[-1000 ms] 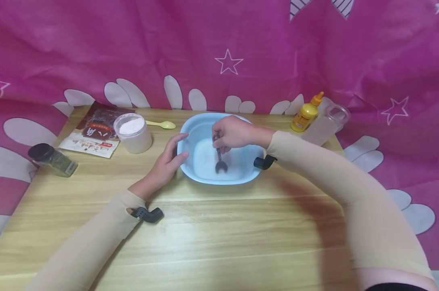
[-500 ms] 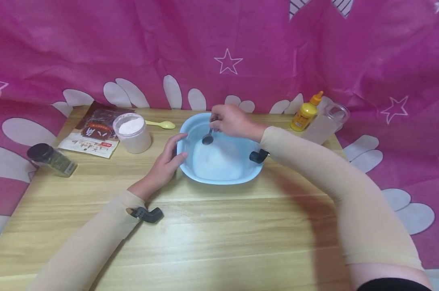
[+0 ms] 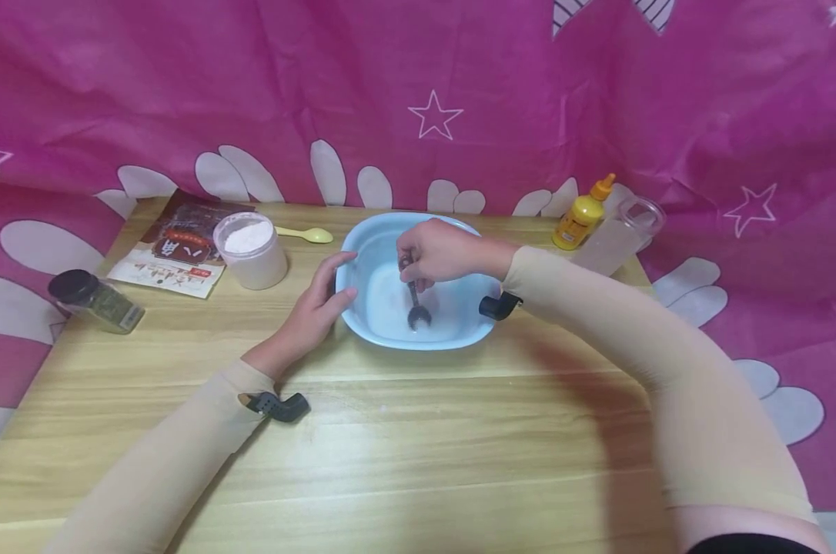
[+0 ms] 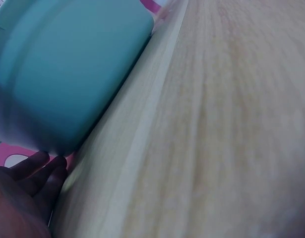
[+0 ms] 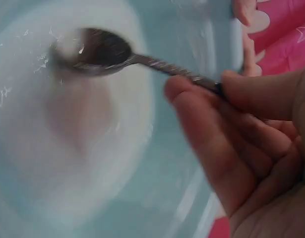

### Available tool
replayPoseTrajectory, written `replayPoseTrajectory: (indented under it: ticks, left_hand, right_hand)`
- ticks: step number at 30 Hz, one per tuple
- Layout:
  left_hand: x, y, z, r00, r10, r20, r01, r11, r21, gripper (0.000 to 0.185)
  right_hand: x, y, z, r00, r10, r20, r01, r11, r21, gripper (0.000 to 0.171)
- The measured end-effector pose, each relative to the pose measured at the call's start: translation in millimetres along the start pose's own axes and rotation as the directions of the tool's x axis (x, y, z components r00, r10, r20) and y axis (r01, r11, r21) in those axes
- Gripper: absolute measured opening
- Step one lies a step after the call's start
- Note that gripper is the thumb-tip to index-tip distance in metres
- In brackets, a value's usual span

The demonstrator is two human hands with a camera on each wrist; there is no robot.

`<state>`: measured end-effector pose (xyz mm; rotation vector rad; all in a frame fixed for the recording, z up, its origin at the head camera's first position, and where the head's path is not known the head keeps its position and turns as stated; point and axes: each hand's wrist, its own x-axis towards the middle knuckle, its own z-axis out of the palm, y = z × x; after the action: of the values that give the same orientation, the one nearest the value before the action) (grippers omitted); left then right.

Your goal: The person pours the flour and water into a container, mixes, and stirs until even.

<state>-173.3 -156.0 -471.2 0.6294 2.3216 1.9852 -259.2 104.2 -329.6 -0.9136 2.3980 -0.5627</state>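
Observation:
A light blue plastic basin (image 3: pixel 362 331) with whitish, cloudy liquid (image 5: pixel 23 139) in it stands on the wooden table. My left hand (image 3: pixel 312 308) holds its left side, thumb and forefinger over the rim; in the left wrist view other fingers (image 4: pixel 40 181) rest against the outer wall, low by the table. Over the basin my right hand (image 3: pixel 439 252) pinches the handle of a dark metal spoon (image 5: pixel 100 52) between thumb and fingers. The spoon points down, its bowl (image 3: pixel 419 316) at the liquid toward the near side, blurred in the right wrist view.
Left of the basin are a tub of white powder (image 3: pixel 252 258), a yellow spoon (image 3: pixel 310 235), a brown-and-white packet (image 3: pixel 175 250) and a black-capped spice jar (image 3: pixel 102 302) lying tilted. A yellow squeeze bottle (image 3: pixel 580 219) and a clear plastic jug (image 3: pixel 615 238) stand back right. A pink curtain (image 3: pixel 362 85) hangs behind.
My right hand moved the spoon from the near side to the far left of the basin, then back to the near side. My left hand stayed on the rim.

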Motion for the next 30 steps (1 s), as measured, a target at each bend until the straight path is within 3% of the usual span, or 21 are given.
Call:
replayPoseTrajectory:
  ticks: [3,7,12,15,18,20,23,27,30]
  left_hand:
    - [-1.0,-0.3,0.0,1.000,0.004,-0.003,-0.004,1.000,-0.016,0.059]
    - [-2.2,0.0,0.1,1.000,0.002,-0.005,-0.002,1.000,-0.013,0.059]
    - [-1.9,-0.1,-0.8,1.000,-0.001,-0.008,0.001,1.000,0.012,0.058]
    - [-0.7,-0.8,-1.3,1.000,0.002,-0.003,-0.002,1.000,0.016,0.058]
    - [0.6,-1.8,-0.8,1.000,0.005,0.000,-0.005,1.000,0.016,0.058]
    - [1.2,-1.8,-0.7,1.000,0.006,0.000,-0.006,1.000,0.017,0.058]
    - [1.2,-1.2,-0.7,1.000,0.005,-0.002,-0.005,1.000,0.018,0.058]
    - [-0.2,-0.7,-0.7,1.000,-0.004,-0.004,0.004,1.000,0.012,0.059]
    - [-1.0,-1.2,0.2,1.000,-0.005,-0.005,0.005,1.000,0.000,0.059]
  right_hand:
    - [8,-3,7,1.000,-0.001,-0.010,0.002,0.980,0.198,0.009]
    - [16,2,8,0.991,0.031,-0.131,0.007,0.958,0.285,0.008]
    - [17,17,-3,0.956,0.085,-0.281,-0.026,0.978,0.208,0.008]
    - [11,26,-11,0.939,0.102,-0.329,-0.076,0.993,0.091,0.008]
    - [0,30,-18,0.932,0.096,-0.349,-0.129,0.989,-0.073,0.008]
    - [-6,30,-20,0.938,0.088,-0.335,-0.150,0.975,-0.165,0.010]
    - [-13,26,-20,0.967,0.098,-0.237,-0.145,0.971,-0.192,0.011]
    - [-14,14,-12,0.994,0.108,-0.031,-0.108,0.994,-0.007,0.011]
    - [-10,5,-1,0.996,0.075,0.044,-0.082,0.979,0.189,0.010]
